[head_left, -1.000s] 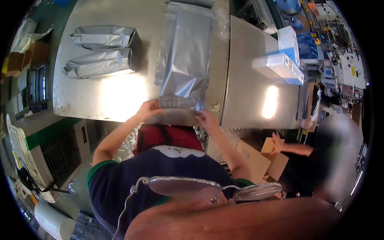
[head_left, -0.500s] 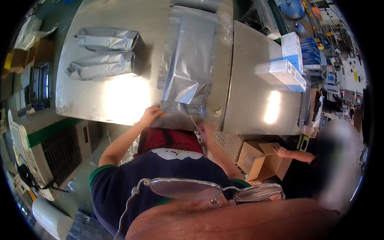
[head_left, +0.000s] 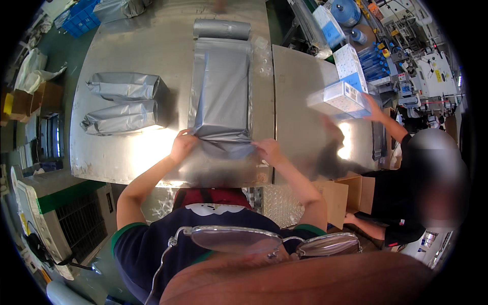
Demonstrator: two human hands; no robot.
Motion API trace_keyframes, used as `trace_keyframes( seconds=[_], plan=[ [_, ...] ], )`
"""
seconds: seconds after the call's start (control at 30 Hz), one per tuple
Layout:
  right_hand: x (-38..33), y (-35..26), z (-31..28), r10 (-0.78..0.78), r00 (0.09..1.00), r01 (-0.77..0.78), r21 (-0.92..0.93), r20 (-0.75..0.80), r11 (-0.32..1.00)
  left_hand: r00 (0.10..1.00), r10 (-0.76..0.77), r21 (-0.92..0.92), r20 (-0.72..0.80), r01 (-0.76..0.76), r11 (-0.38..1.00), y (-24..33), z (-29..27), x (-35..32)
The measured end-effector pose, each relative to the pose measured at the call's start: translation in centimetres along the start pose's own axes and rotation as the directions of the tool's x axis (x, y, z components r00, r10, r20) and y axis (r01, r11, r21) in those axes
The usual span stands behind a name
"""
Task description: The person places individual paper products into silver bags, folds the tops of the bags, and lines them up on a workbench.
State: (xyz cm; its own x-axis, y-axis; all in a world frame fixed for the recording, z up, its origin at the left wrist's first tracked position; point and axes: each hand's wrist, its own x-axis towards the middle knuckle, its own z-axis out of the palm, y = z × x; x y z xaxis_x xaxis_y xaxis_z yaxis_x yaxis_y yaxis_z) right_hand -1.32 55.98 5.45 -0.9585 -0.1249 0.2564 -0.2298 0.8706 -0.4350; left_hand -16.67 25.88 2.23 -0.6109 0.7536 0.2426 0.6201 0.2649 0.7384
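A long silver foil bag (head_left: 223,89) lies flat in front of me, apparently over another layer. My left hand (head_left: 183,146) pinches its near left corner. At the near right corner, the fingers of my right hand (head_left: 268,151) are closed on the bag too. Between my hands the near edge is gathered into creases. Just beyond the far end is a rolled or folded silver piece (head_left: 221,29). Two filled silver bags (head_left: 124,86) (head_left: 122,118) lie side by side to the left.
Under everything is a metal table (head_left: 117,157), with a second metal surface (head_left: 300,101) adjoining on the right. There a co-worker's hand (head_left: 375,109) touches a white and blue box (head_left: 346,98). An open cardboard carton (head_left: 338,201) is below, near my right arm. A blue crate (head_left: 79,19) stands far left.
My right hand has come up to the bag's near right corner, and the near edge is now bunched. The co-worker's hand reaches the white and blue box. The whole view has shifted.
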Motion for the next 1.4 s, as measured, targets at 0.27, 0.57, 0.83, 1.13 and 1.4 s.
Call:
trace_keyframes(
  seconds=[0.27, 0.57, 0.83, 1.13, 1.4],
  plan=[
    [5.6, 1.8, 6.4, 0.528, 0.847, -0.531, -0.042, -0.058, 0.846, 0.662, -0.705, -0.119, -0.255, 0.702, 0.702, -2.3, 6.4, 5.5],
    [3.6, -8.1, 4.8, 0.36, 0.887, -0.427, 0.219, 0.29, 0.877, 0.734, -0.606, -0.685, 0.308, 0.613, 0.394, 3.7, -4.0, 1.5],
    [3.1, -9.5, 7.4, 0.183, 0.936, -0.327, 0.555, 0.3, 0.765, 0.798, -0.593, 0.799, 0.106, 0.287, 0.528, 4.7, -17.2, -8.5],
    [18.4, -13.3, 13.6, -0.009, 0.982, -0.164, 0.866, 0.191, 0.473, 0.911, -0.407, 0.85, 0.058, 0.169, 0.499, -1.0, -19.6, -6.9],
    [30.9, -13.1, 20.9, 0.326, 0.936, -0.265, 0.875, 0.133, 0.405, 0.866, -0.499, 0.802, -0.015, 0.309, 0.512, -5.1, -21.5, -2.4]
  ],
)
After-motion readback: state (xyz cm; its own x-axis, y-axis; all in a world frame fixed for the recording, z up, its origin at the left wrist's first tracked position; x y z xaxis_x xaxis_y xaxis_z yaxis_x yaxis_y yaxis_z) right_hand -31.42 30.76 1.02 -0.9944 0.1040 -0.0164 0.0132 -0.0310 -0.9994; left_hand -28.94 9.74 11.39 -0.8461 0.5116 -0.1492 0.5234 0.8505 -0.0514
